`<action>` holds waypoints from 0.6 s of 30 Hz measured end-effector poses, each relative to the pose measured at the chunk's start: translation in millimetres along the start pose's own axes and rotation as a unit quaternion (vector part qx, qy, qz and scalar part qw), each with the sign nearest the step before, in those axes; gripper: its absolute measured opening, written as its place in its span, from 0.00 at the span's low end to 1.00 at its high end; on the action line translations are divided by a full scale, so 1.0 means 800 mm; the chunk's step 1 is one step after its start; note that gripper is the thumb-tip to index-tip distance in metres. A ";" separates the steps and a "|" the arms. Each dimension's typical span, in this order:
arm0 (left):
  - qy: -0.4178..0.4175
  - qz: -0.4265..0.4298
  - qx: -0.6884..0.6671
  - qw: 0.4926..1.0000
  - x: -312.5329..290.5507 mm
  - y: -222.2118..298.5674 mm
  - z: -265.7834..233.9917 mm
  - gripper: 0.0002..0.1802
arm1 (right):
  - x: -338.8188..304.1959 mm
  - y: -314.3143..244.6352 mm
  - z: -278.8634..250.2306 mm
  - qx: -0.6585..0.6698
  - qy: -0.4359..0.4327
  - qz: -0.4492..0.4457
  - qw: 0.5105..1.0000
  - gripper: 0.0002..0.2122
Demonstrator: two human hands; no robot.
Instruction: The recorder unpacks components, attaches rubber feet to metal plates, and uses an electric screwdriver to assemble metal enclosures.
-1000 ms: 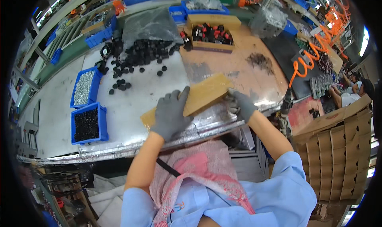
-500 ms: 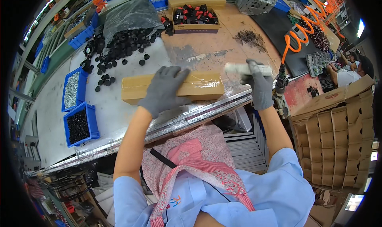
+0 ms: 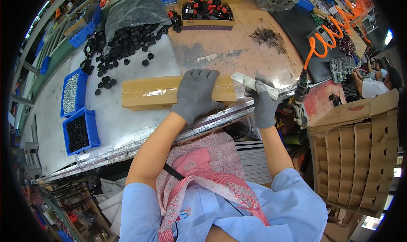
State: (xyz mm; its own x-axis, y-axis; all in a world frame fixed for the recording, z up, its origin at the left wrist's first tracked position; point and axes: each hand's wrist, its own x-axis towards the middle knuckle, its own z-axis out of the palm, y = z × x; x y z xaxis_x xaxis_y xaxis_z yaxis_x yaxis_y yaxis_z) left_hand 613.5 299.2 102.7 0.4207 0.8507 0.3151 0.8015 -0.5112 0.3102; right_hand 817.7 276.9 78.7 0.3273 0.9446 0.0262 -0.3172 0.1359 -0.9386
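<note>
A long brown cardboard box (image 3: 148, 91) with clear tape along its top lies near the table's front edge. My gloved left hand (image 3: 196, 93) lies across its right half. The fingers reach its far top edge and the thumb is at the near side, gripping it. Just off the box's right end, my gloved right hand (image 3: 264, 104) is closed around a whitish stick-shaped roll (image 3: 243, 79). The roll tilts, its left end higher, and points toward the box. What the roll is made of I cannot make out.
Blue bins with silvery parts (image 3: 70, 95) and black screws (image 3: 79, 134) stand at left. Black caps (image 3: 131, 40) spill from a plastic bag (image 3: 135, 11). Behind are a carton of red-black parts (image 3: 207, 25) and springs (image 3: 269, 39). An air tool (image 3: 302, 87) hangs at right by a divided carton (image 3: 352, 161).
My left hand has slid right along the box and its fingers have drawn together. My right hand has come left and nearer to me, and the roll has tilted.
</note>
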 end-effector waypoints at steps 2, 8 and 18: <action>-0.013 -0.002 0.008 1.000 0.001 0.000 -0.002 0.42 | 0.012 0.013 -0.010 0.034 -0.014 0.035 0.999 0.11; 0.016 -0.013 -0.011 1.000 0.002 0.002 0.000 0.41 | 0.021 0.026 -0.031 0.071 -0.061 0.089 0.992 0.12; -0.013 -0.010 -0.013 1.000 0.003 0.001 -0.003 0.42 | -0.005 0.014 -0.039 0.050 -0.090 0.121 0.987 0.11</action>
State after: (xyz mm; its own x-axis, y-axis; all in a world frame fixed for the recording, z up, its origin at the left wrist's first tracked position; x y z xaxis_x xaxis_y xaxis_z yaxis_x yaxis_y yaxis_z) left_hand 614.2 300.8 105.8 0.4163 0.8635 0.2848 0.7990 -0.4969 0.3386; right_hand 840.6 265.0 57.5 0.0701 0.9897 -0.1247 -0.4551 -0.0795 -0.8869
